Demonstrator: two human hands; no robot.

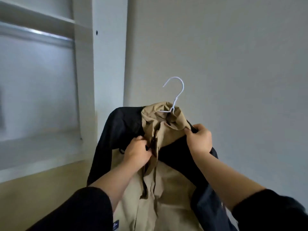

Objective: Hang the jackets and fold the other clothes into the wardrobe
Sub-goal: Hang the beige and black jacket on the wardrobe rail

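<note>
Pinched by the left hand (138, 150) and right hand (199, 139), the tan-and-navy cloth jacket (173, 185) should be centred on the white wire hanger (182, 86).

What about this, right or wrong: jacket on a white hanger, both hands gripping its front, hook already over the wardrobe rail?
Wrong on the hook: the head view shows the white hanger free in the air, not over the rail at upper left. The jacket is on it, and the left hand and right hand grip its front.
</note>
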